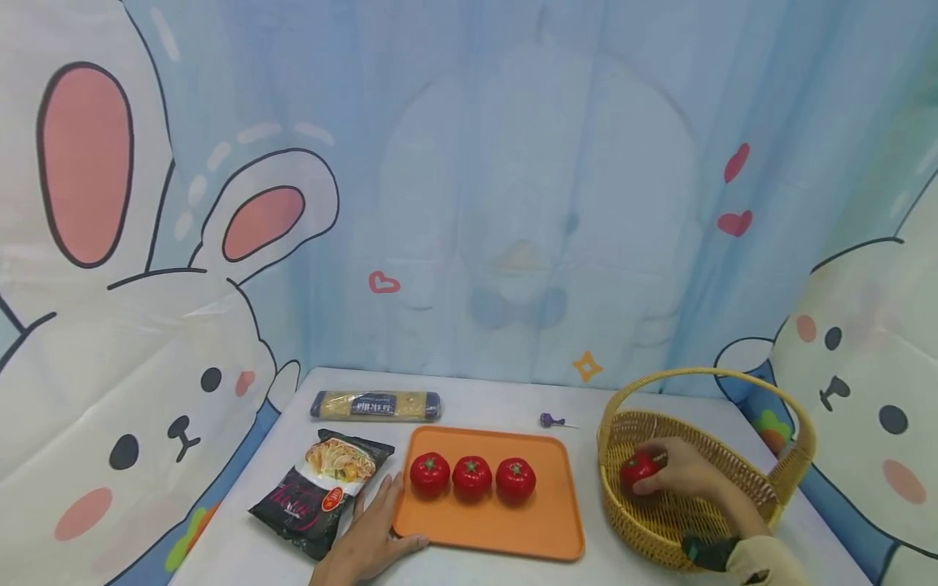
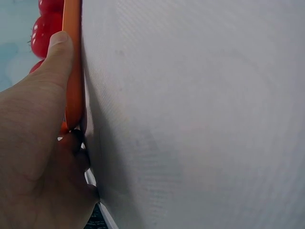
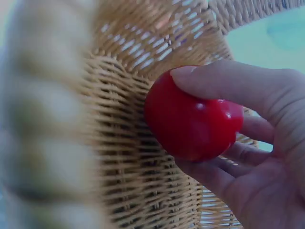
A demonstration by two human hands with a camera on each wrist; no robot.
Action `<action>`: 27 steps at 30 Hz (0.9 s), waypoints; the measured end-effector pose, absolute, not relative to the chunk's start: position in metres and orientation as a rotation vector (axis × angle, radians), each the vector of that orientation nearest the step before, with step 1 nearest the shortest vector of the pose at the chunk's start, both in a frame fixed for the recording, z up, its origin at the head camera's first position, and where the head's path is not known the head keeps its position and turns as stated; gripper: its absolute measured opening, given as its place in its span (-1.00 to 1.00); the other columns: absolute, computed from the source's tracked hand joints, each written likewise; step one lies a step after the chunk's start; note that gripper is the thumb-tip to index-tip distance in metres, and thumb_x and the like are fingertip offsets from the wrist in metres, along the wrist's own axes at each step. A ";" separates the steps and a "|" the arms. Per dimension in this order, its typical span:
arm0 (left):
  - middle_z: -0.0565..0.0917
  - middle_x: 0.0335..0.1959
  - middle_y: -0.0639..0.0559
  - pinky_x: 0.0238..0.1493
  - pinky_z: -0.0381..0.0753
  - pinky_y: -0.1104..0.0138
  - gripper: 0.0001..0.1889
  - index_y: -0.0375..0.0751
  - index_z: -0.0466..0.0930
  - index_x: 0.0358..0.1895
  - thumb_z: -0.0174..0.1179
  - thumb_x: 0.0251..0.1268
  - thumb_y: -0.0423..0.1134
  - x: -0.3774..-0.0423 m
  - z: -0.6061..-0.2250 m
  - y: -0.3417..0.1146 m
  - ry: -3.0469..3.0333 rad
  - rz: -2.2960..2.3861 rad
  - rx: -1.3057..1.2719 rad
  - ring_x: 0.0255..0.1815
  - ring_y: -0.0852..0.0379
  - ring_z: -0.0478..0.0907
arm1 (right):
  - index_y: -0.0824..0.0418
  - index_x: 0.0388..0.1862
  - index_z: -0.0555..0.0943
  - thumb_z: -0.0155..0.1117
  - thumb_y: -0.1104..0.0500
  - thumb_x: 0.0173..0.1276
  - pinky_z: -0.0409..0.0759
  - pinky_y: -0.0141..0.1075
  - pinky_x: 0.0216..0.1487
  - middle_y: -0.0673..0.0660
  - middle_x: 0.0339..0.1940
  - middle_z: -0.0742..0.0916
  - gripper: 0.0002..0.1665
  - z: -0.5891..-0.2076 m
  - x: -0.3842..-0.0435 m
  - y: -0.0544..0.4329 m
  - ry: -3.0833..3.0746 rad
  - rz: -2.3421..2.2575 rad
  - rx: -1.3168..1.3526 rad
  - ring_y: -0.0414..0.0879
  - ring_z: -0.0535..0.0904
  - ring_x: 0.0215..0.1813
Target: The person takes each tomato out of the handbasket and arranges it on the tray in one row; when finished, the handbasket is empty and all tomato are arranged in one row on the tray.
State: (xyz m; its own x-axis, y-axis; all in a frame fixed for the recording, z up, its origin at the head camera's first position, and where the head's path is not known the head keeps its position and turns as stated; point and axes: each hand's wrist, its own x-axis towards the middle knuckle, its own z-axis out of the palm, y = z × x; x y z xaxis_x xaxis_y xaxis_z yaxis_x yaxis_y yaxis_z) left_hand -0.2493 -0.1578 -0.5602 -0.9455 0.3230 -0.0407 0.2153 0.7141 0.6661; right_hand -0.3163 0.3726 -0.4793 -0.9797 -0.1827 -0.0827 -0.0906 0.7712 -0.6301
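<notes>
Inside the wicker basket (image 1: 703, 439), my right hand (image 1: 681, 468) grips a red tomato (image 1: 639, 472). The right wrist view shows the thumb and fingers curled round this tomato (image 3: 190, 119), close to the basket's woven wall (image 3: 138, 181). My left hand (image 1: 374, 525) rests at the front left corner of an orange tray (image 1: 506, 537), fingers extended along its side. In the left wrist view, the thumb of that hand (image 2: 38, 119) touches the tray's rim (image 2: 74, 95). Three tomatoes sit in a row on the tray: left (image 1: 429, 474), middle (image 1: 472, 478) and right (image 1: 516, 480).
A black food packet (image 1: 322, 492) lies left of the tray, beside my left hand. Behind it is a long pack of noodles (image 1: 376, 405). A small purple lollipop (image 1: 553, 421) lies behind the tray. The basket's handle (image 1: 703, 372) arches above my right hand.
</notes>
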 end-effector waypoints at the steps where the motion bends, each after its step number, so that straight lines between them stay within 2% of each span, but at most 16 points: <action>1: 0.17 0.69 -0.46 0.62 -0.24 -0.52 0.21 -0.46 0.08 0.70 0.48 0.28 0.29 -0.249 -0.561 -0.158 2.765 1.042 0.435 0.74 -0.43 0.02 | 0.55 0.26 0.61 0.75 0.18 0.13 0.85 0.01 -0.04 0.40 0.09 0.75 -0.20 -0.479 -0.314 0.371 2.807 -1.015 -0.236 0.18 0.74 0.03; 10: 0.18 0.70 -0.42 0.65 -0.30 -0.48 0.20 -0.46 0.08 0.69 0.49 0.27 0.28 -0.249 -0.559 -0.156 2.782 1.031 0.424 0.74 -0.41 0.01 | 0.45 0.28 0.63 0.77 0.13 0.12 0.84 -0.04 -0.04 0.22 0.05 0.79 -0.18 -0.472 -0.298 0.358 2.796 -1.080 -0.286 0.21 0.72 0.11; 17: 0.19 0.70 -0.42 0.65 -0.31 -0.48 0.20 -0.46 0.07 0.70 0.50 0.27 0.25 -0.247 -0.559 -0.155 2.776 1.035 0.424 0.74 -0.41 0.01 | 0.40 0.28 0.65 0.81 0.02 0.08 0.84 -0.03 0.03 0.19 0.09 0.79 -0.13 -0.461 -0.287 0.355 2.818 -1.036 -0.334 0.18 0.72 0.15; 27: 0.19 0.70 -0.42 0.64 -0.28 -0.50 0.20 -0.49 0.09 0.68 0.51 0.26 0.26 -0.244 -0.560 -0.156 2.816 1.052 0.453 0.74 -0.42 0.00 | 0.31 0.28 0.67 0.81 0.02 0.08 0.87 -0.12 -0.03 0.15 0.10 0.79 -0.17 -0.435 -0.266 0.343 2.833 -1.000 -0.433 0.15 0.73 0.14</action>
State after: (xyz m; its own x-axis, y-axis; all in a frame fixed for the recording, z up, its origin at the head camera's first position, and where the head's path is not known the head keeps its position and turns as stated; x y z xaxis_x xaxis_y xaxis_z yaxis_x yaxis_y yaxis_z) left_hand -0.2444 -0.1559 -0.5598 -0.9506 0.3104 0.0094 0.2405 0.7168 0.6544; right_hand -0.2656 0.3427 -0.4347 -0.9537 -0.3006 -0.0049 -0.2310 0.7430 -0.6282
